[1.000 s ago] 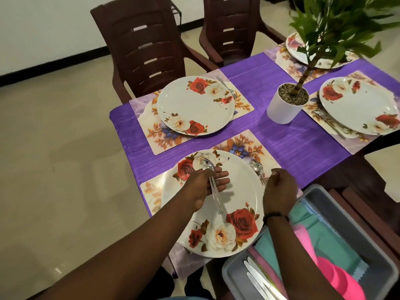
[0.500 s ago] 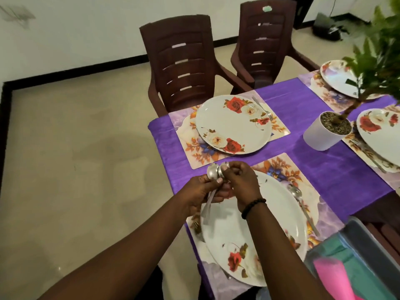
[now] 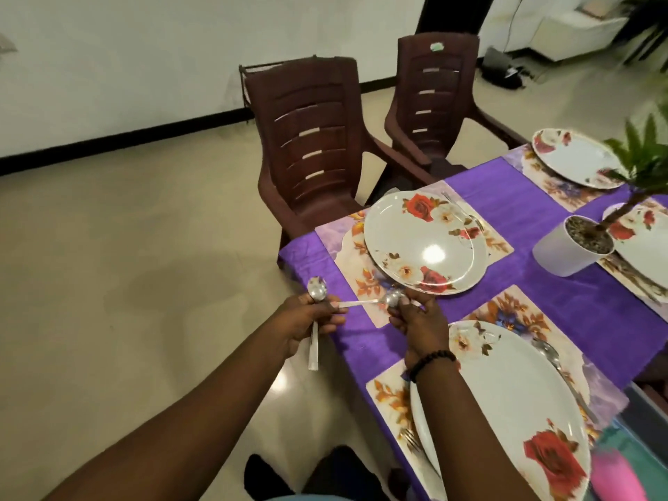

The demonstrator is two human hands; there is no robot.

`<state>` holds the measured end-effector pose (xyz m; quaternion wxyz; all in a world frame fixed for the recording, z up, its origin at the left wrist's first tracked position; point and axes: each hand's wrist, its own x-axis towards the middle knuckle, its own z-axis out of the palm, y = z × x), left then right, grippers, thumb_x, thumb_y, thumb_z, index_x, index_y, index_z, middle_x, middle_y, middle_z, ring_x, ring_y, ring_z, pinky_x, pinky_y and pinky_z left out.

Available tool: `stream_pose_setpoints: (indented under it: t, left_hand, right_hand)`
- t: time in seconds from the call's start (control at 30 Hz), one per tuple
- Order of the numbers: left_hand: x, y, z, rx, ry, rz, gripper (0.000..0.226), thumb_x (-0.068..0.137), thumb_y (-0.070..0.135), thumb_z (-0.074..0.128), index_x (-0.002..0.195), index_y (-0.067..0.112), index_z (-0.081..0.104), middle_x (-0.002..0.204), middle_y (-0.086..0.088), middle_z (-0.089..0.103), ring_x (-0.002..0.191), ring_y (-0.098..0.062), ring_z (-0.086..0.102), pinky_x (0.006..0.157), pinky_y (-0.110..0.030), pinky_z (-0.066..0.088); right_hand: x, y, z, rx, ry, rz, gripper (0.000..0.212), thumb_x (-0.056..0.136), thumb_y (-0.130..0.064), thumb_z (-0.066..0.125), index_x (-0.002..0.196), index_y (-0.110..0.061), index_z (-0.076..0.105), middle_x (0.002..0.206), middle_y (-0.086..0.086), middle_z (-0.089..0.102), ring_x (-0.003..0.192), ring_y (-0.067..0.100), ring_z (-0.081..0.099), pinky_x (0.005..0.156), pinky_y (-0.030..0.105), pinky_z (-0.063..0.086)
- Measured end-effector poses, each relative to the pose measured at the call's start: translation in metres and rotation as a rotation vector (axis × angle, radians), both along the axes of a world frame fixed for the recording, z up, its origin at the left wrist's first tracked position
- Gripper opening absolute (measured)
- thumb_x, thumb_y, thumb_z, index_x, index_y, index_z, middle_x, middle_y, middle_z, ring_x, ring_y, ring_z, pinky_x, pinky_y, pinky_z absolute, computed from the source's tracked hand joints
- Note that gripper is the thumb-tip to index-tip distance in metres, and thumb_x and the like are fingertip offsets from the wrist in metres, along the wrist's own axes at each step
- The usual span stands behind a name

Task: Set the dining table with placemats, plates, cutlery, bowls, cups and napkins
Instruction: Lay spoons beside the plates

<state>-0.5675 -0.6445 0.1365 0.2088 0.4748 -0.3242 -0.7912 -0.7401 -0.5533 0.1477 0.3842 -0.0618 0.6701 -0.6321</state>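
Setting cutlery at the far corner place. Table [image 3: 542,283] under purple cloth; two brown chairs [image 3: 311,139] along its far side. Far placemat [image 3: 347,254] carries a floral plate [image 3: 423,244], with what looks like a fork [image 3: 466,211] along the plate's right edge. Near plate [image 3: 506,403] has its spoon [image 3: 549,356] laid on the right.

Left hand [image 3: 307,323]: fingers closed round a bunch of cutlery off the table edge, over the floor; one spoon bowl [image 3: 317,288] stands up above the fist, handles [image 3: 313,350] hang below. Count in the bunch unclear.

Right hand [image 3: 415,320]: fingertips pinched on the bowl end of a second spoon [image 3: 383,301]. Its long axis runs roughly level, handle pointing left toward the left hand, tip just at that hand's fingers. Cannot tell whether the left fingers have let go of the handle.

Key relation: spoon lies crosswise at the placemat's near edge, just short of the plate's near rim. Right hand is nearer the plate. Judgement: spoon likely needs turning to lie alongside the plate before laying down.
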Motion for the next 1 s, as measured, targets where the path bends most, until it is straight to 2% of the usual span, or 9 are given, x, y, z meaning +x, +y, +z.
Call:
stream_pose_setpoints:
  t: [0.2,0.27,0.4,0.5,0.57,0.7,0.77,0.87,1.0]
  left_hand:
    - [-0.022,-0.040,-0.012,-0.073,-0.141,0.108,0.015,0.091,0.002,0.065,0.105,-0.004,0.067,0.081,-0.012,0.072,0.053,-0.010,0.067,0.046,-0.018,0.050]
    - [-0.031,-0.057,-0.016,-0.119,-0.205,0.132,0.018,0.090,0.003,0.067,0.107,-0.003,0.068,0.077,-0.009,0.071,0.047,-0.006,0.062,0.041,-0.016,0.043]
    - [-0.046,-0.091,-0.024,-0.183,-0.288,0.091,0.023,0.087,0.008,0.072,0.110,0.005,0.069,0.075,-0.004,0.070,0.036,0.000,0.051,0.038,-0.013,0.035]
    - [-0.055,-0.119,-0.027,-0.165,-0.328,0.050,0.026,0.086,0.011,0.073,0.111,0.006,0.068,0.074,-0.002,0.070,0.035,-0.001,0.045,0.037,-0.015,0.034]
    - [-0.060,-0.136,-0.028,-0.157,-0.366,0.000,0.024,0.087,0.011,0.073,0.110,0.005,0.069,0.074,-0.003,0.069,0.037,-0.002,0.045,0.037,-0.014,0.038]
    - [-0.077,-0.162,-0.032,-0.239,-0.437,-0.103,0.018,0.088,0.010,0.072,0.105,0.007,0.069,0.068,-0.008,0.060,0.036,-0.003,0.046,0.037,-0.012,0.038]
    - [-0.087,-0.168,-0.033,-0.363,-0.477,-0.169,0.011,0.088,0.010,0.071,0.098,0.008,0.068,0.070,-0.010,0.062,0.035,-0.001,0.049,0.038,-0.012,0.039]
    - [-0.094,-0.174,-0.043,-0.641,-0.644,-0.305,0.011,0.088,0.021,0.072,0.088,0.010,0.070,0.071,-0.003,0.067,0.051,-0.007,0.058,0.045,-0.013,0.040]
    - [-0.098,-0.177,-0.054,-0.744,-0.755,-0.377,0.015,0.086,0.027,0.074,0.090,0.014,0.070,0.078,-0.001,0.068,0.066,-0.014,0.059,0.059,-0.022,0.039]
  right_hand:
    - [0.009,-0.015,0.001,0.096,0.062,-0.035,0.026,0.083,-0.008,0.073,0.107,-0.005,0.062,0.090,0.010,0.070,0.078,0.018,0.064,0.068,0.027,0.055]
    - [0.011,-0.023,-0.005,0.156,0.182,-0.012,0.025,0.079,-0.016,0.078,0.099,-0.010,0.065,0.089,0.005,0.070,0.079,0.015,0.064,0.070,0.027,0.054]
    - [0.010,-0.045,-0.025,0.269,0.634,0.113,0.018,0.082,-0.021,0.077,0.098,-0.022,0.068,0.093,-0.010,0.067,0.085,0.005,0.062,0.065,0.004,0.042]
    - [0.005,-0.067,-0.041,0.291,0.946,0.215,0.029,0.081,-0.012,0.076,0.107,-0.019,0.066,0.096,-0.008,0.059,0.088,0.012,0.058,0.075,0.021,0.045]
    - [0.004,-0.080,-0.046,0.346,1.052,0.236,0.030,0.081,-0.011,0.075,0.108,-0.017,0.067,0.099,-0.003,0.062,0.092,0.017,0.055,0.077,0.029,0.045]
    - [0.003,-0.087,-0.058,0.466,1.023,0.268,0.027,0.086,-0.017,0.071,0.113,-0.023,0.065,0.108,-0.002,0.065,0.100,0.017,0.053,0.077,0.026,0.043]
    - [0.004,-0.085,-0.065,0.487,1.018,0.302,0.026,0.089,-0.020,0.067,0.114,-0.026,0.063,0.112,-0.002,0.064,0.105,0.018,0.051,0.075,0.025,0.042]
    - [0.004,-0.085,-0.076,0.494,0.973,0.282,0.020,0.093,-0.020,0.061,0.113,-0.024,0.063,0.114,-0.001,0.062,0.107,0.018,0.050,0.075,0.026,0.041]
    - [0.006,-0.087,-0.081,0.517,1.114,0.273,0.022,0.091,-0.024,0.054,0.110,-0.019,0.063,0.110,0.008,0.064,0.102,0.023,0.053,0.070,0.032,0.055]
